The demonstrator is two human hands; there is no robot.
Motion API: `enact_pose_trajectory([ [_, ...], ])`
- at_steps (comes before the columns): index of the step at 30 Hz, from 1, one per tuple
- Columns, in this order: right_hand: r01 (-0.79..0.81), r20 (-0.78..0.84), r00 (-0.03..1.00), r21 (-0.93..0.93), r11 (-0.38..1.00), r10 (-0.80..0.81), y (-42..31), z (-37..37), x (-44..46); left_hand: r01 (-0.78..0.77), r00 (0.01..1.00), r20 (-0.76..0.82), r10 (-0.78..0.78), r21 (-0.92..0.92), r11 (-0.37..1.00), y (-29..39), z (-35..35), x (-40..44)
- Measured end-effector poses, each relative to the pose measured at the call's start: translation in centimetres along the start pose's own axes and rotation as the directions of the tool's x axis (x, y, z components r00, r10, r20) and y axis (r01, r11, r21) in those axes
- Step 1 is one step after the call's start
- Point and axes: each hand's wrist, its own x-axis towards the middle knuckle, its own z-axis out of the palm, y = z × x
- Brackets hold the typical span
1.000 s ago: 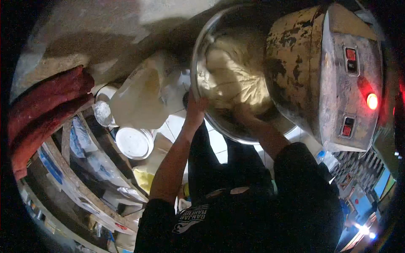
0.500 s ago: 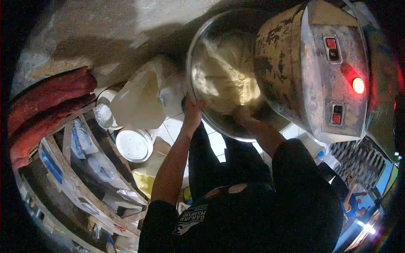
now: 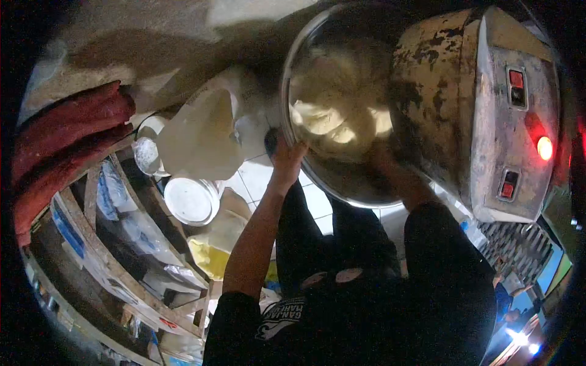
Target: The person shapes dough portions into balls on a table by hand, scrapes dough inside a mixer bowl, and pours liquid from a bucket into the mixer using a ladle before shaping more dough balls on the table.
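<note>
A large metal bowl (image 3: 290, 79) holds pale dough (image 3: 323, 119), lit in patches. On the bowl's left rim rests my left hand (image 3: 288, 157), its fingers wrapped round the edge. Inside the bowl, at the near right side of the dough, is my right hand (image 3: 383, 160); it is dark and blurred, and its fingers cannot be made out. A worn machine head (image 3: 436, 91) with red switches and a glowing red light (image 3: 544, 148) overhangs the bowl's right side.
Left of the bowl stand an open sack (image 3: 198, 143) and a white lidded bucket (image 3: 191, 201). Wooden shelving (image 3: 116, 274) with plastic bags and a dark red cloth (image 3: 73, 140) fill the far left. Part of another person (image 3: 503, 299) shows at the lower right.
My right hand has moved right within the bowl, toward the machine head. The dough's surface has changed shape. My left hand stays on the rim while the view shifts.
</note>
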Motion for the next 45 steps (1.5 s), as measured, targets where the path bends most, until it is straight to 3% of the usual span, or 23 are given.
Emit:
enact_pose_trajectory([
  [1,-0.017,0.004,1.0,0.003,1.0,0.017,1.0,-0.8,-0.1,0.012,0.996,0.083,-0.017,0.058,0.998,0.3,0.0,-0.4],
  [5,-0.023,0.036,0.999,0.011,1.0,0.023,1.1,-4.4,-0.8,0.22,0.975,0.05,-0.219,-0.4,0.89,5.0,-1.1,0.4],
  [8,0.051,0.111,0.992,0.073,0.996,-0.058,-1.8,-7.6,-2.9,0.059,0.998,0.025,-0.054,-0.349,0.935,2.9,-1.0,1.1],
  [9,0.088,0.146,0.984,0.105,0.991,-0.103,-3.4,-8.7,-3.7,0.02,1.0,0.013,-0.019,-0.115,0.993,1.2,-0.3,1.0],
  [12,0.236,0.228,0.926,0.276,0.932,-0.302,-10.2,-12.0,-5.8,0.072,0.996,0.052,-0.066,-0.129,0.989,-3.3,2.8,2.0],
  [14,0.337,0.218,0.878,0.352,0.873,-0.427,-15.3,-13.5,-6.7,-0.008,0.994,-0.091,-0.064,-0.63,0.776,4.8,-0.3,1.5],
  [16,0.344,0.183,0.9,0.26,0.902,-0.396,-17.9,-13.2,-7.2,-0.128,0.992,-0.006,0.13,-0.207,0.97,2.5,-0.5,1.7],
  [17,0.186,0.186,0.96,0.134,0.973,-0.209,-18.7,-12.9,-7.5,0.028,1.0,0.008,-0.029,-0.598,0.801,2.4,-0.7,1.5],
  [19,0.101,0.115,0.988,0.044,0.994,-0.105,-11.4,-7.9,-5.1,0.155,0.98,0.076,-0.185,-0.872,0.465,2.0,-1.1,1.6],
  [20,0.045,0.092,0.995,0.018,0.999,-0.046,-7.1,-6.2,-3.8,-0.08,0.996,-0.069,0.052,-0.503,0.861,-0.3,-0.7,2.8],
  [22,-0.062,0.083,0.994,-0.022,0.998,0.064,-1.0,-4.2,-2.8,-0.294,0.954,-0.046,0.295,0.027,0.955,-1.3,-0.7,1.3],
  [23,-0.085,0.075,0.993,-0.019,0.996,0.086,0.0,-4.8,-2.6,-0.175,0.985,-0.039,0.171,-0.287,0.942,0.5,-0.8,2.0],
  [26,-0.022,0.1,0.995,0.029,0.999,0.019,-2.9,-6.7,-3.7,0.127,0.992,0.058,-0.114,-0.392,0.911,4.2,-3.0,2.2],
  [27,0.035,0.119,0.992,0.068,0.997,-0.043,-5.3,-7.3,-4.0,-0.041,0.999,-0.015,0.039,-0.15,0.988,-0.2,-1.3,2.5],
  [30,0.192,0.154,0.963,0.175,0.966,-0.219,-13.4,-9.4,-5.7,-0.134,0.989,0.046,0.139,-0.103,0.986,2.3,-1.1,2.9],
  [32,0.231,0.128,0.958,0.179,0.956,-0.255,-18.0,-10.0,-6.2,0.001,0.992,-0.094,-0.08,-0.642,0.767,4.5,-1.1,3.4],
  [34,0.16,0.097,0.98,0.118,0.98,-0.172,-17.4,-8.8,-6.1,-0.18,0.983,-0.091,0.162,-0.244,0.953,1.2,-1.4,3.4],
  [35,0.115,0.089,0.988,0.096,0.989,-0.123,-14.2,-7.7,-5.0,-0.072,0.997,-0.065,0.049,-0.416,0.907,1.4,-1.7,3.7],
  [38,-0.02,0.099,0.995,0.066,0.998,0.014,-3.5,-5.2,-3.3,0.014,0.998,-0.048,-0.028,-0.271,0.963,5.0,-3.8,4.1],
  [40,-0.043,0.112,0.993,0.071,0.997,0.035,-2.5,-5.2,-4.4,0.163,0.986,0.078,-0.145,-0.565,0.809,8.4,-4.2,2.6],
  [41,-0.027,0.106,0.994,0.087,0.996,0.017,-3.4,-6.4,-4.5,0.064,0.998,0.014,-0.063,-0.312,0.948,7.9,-4.5,3.2],
  [44,0.087,0.138,0.984,0.15,0.985,-0.109,-8.4,-7.1,-6.7,0.148,0.989,0.059,-0.137,-0.293,0.945,7.0,-3.7,2.7],
  [45,0.122,0.134,0.981,0.156,0.98,-0.144,-10.4,-7.7,-7.2,0.046,0.999,0.027,-0.041,-0.234,0.971,3.0,-2.2,3.4],
])
